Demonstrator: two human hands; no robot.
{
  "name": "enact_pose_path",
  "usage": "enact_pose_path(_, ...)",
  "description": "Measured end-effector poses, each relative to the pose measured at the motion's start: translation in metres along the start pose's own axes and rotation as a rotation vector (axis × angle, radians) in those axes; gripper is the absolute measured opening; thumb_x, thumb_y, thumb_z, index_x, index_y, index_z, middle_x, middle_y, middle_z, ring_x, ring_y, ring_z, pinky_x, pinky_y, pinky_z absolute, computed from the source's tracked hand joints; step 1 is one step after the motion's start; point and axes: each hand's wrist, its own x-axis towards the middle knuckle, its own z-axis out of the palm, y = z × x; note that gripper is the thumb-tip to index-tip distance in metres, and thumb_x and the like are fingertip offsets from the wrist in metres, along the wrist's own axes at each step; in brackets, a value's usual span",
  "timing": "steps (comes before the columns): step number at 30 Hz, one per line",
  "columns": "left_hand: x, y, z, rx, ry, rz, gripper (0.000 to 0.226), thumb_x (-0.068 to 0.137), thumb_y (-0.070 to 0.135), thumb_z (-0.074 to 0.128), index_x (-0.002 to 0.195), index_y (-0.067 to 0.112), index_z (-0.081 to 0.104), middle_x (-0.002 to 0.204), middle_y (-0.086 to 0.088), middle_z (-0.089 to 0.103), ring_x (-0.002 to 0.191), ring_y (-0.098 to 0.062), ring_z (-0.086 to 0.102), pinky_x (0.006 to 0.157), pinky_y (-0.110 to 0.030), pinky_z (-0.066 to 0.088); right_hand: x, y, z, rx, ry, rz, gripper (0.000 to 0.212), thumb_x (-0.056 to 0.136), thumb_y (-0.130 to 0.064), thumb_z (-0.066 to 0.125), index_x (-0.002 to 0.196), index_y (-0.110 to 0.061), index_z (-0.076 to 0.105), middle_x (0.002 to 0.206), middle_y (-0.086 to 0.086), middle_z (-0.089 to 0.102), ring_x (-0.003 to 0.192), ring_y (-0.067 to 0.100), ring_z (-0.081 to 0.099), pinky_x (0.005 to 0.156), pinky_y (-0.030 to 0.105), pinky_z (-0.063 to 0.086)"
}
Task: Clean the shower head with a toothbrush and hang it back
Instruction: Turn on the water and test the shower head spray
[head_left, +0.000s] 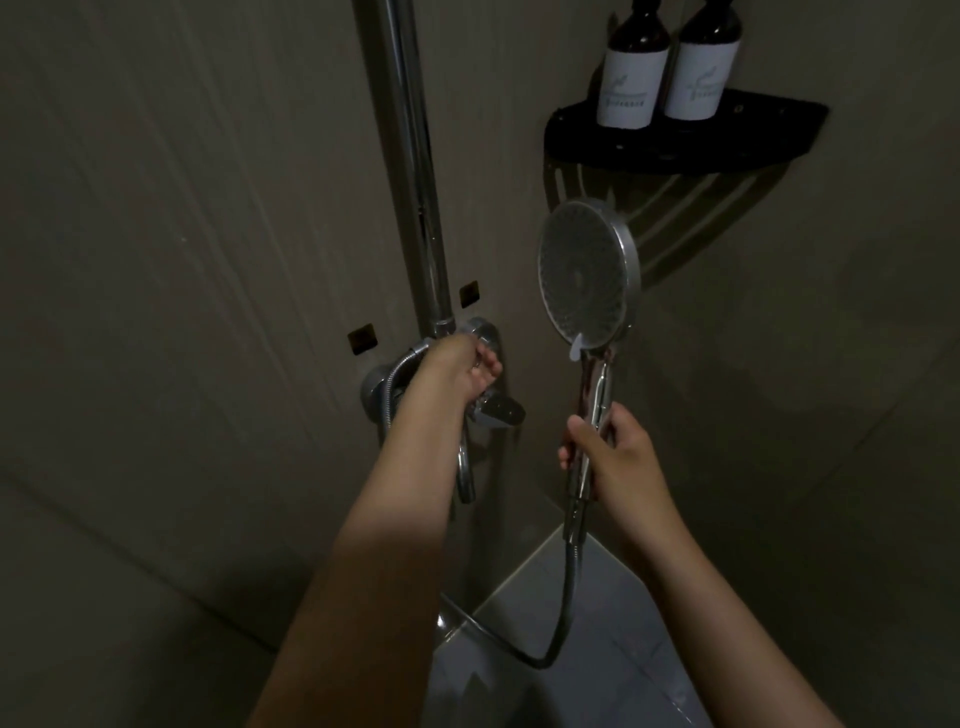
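Shower head (584, 275) is held clear of the wall, below the corner shelf (685, 140). Right hand (618, 457) is wrapped around its handle, low down near the hose (563, 613). Left hand (462, 369) is closed on the mixer (498, 410). No toothbrush visible.

Judged rigid, light, chrome likely slippery; the handle is the proper hold, and the hose will drag.

Long axis near upright; spray face turned left, toward the camera.

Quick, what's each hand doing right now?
Left hand: closed on the mixer valve.
Right hand: closed around the shower head handle.
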Motion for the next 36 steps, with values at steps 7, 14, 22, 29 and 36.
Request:
enact_pose_path(7,-0.005,-0.01,-0.014,-0.446,-0.127,-0.063,0.014,0.091,0.008,0.056,0.079,0.003,0.054,0.072,-0.006,0.053,0.062,-0.01,0.049,0.043,-0.017,0.046,0.002,-0.002,-0.001,0.011,0.0,0.007,0.009,0.094,-0.01,0.05,0.099,-0.002,0.052,0.074,0.007,0.054,0.056,0.004,0.056,0.052,0.011,0.046)
enact_pose_path(14,-0.007,-0.036,-0.03,-1.075,-0.496,-0.042,0.037,0.096,0.014,0.044,0.131,0.0,0.045,0.137,-0.017,0.048,0.103,-0.024,0.057,0.079,-0.038,0.052,0.003,-0.004,-0.015,0.007,0.04,-0.004,0.004,0.094,-0.011,0.052,0.094,-0.008,0.05,0.073,0.006,0.053,0.058,0.009,0.055,0.052,0.013,0.046)
enact_pose_path(22,0.0,-0.051,-0.036,-1.181,-0.644,-0.086,0.04,0.098,0.011,0.038,0.138,0.005,0.039,0.105,-0.021,0.056,0.094,-0.025,0.057,0.081,-0.029,0.051,0.002,-0.002,-0.032,-0.019,0.06,0.021,0.007,0.094,-0.014,0.052,0.097,-0.008,0.05,0.081,0.012,0.053,0.059,0.004,0.057,0.05,0.01,0.046)
enact_pose_path(29,-0.007,-0.051,-0.037,-1.121,-0.541,-0.07,0.033,0.097,0.006,0.042,0.128,-0.004,0.047,0.116,-0.022,0.056,0.101,-0.026,0.059,0.084,-0.033,0.054,0.003,-0.002,-0.038,-0.072,0.065,0.013,0.023,0.094,-0.016,0.052,0.106,0.003,0.051,0.087,0.016,0.054,0.063,0.007,0.056,0.047,0.009,0.043)
enact_pose_path(36,-0.01,-0.043,-0.046,-0.896,-0.393,-0.039,0.043,0.087,-0.003,0.055,0.13,-0.002,0.048,0.122,-0.03,0.056,0.101,-0.034,0.065,0.072,-0.036,0.059,0.009,0.001,-0.038,-0.064,0.058,-0.007,0.011,0.094,-0.013,0.052,0.084,-0.014,0.049,0.079,0.012,0.055,0.052,-0.004,0.056,0.049,0.009,0.043)
